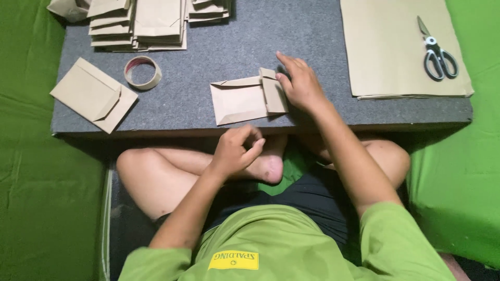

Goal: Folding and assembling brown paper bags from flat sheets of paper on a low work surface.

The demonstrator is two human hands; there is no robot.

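One grey worktop point(208, 47) carries everything. Sheet stack point(396, 47) at far right, scissors point(436, 56) on top; folded bags piled at the back point(140, 23). Paper bag point(245, 99) lies at the near edge: light, thin, creases easily, best held flat at its folded flap. Right hand point(301, 86) presses there, grip spread. Left hand point(237, 151) hangs below the edge, grip curled together, apparently holding nothing.

We see a grey low table point(208, 109) bearing paper bags point(138, 23), tape point(142, 73), paper sheets point(390, 47) and a folded bag point(245, 99) at its near edge.
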